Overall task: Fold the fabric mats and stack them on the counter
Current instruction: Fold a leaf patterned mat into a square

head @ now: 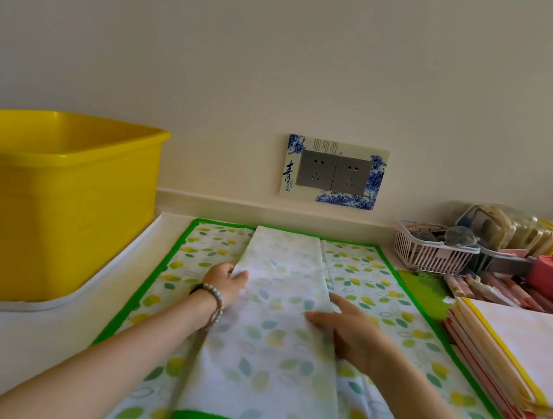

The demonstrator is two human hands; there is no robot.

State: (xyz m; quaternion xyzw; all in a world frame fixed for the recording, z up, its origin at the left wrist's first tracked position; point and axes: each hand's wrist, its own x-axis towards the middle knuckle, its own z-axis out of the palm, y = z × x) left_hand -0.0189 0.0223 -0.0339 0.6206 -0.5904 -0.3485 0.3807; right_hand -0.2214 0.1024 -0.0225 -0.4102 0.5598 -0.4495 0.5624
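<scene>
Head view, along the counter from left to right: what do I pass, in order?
Yellow tub → left hand, gripping the folded strip's left edge → folded middle strip of the leaf-print mat → right hand, flat on the strip's right edge → stack of folded mats.

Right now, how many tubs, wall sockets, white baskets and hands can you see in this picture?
Tub: 1
Sockets: 2
Basket: 1
Hands: 2, left hand pinching the folded mat, right hand flat on it
Total: 6
</scene>
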